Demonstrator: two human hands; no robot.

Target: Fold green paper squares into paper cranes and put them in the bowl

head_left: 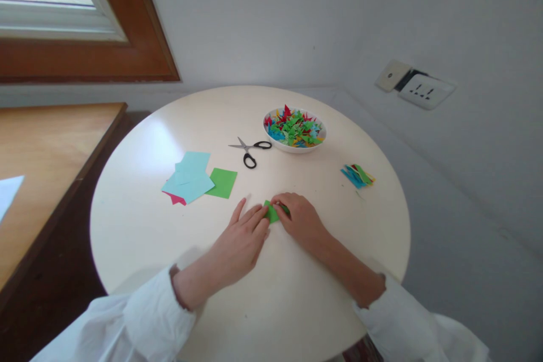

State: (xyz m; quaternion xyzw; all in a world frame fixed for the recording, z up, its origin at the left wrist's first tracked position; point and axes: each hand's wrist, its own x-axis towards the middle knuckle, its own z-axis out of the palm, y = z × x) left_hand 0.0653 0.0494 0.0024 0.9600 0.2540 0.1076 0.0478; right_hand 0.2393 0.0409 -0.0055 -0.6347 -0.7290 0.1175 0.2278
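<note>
A small green paper square (pixel 271 214) lies on the white round table between my hands, with its right side turned up in a fold. My left hand (pixel 240 241) rests over its left edge, fingers stretched out and the little finger raised apart. From the other side, my right hand (pixel 302 220) pinches the folded part between thumb and fingers. Part of the paper is hidden under the fingertips. Beyond my left hand lie another green sheet (pixel 224 183) and overlapping light blue sheets (pixel 190 176), with a pink one (pixel 175 198) peeking out underneath.
Black-handled scissors (pixel 249 150) lie with blades spread at mid-table. Behind them stands a white oval bowl (pixel 292 149) heaped with small folded paper pieces in several colours. A little pile of coloured paper strips (pixel 358 176) is at the right. A wall socket (pixel 426 90) is beyond the table (pixel 139 226).
</note>
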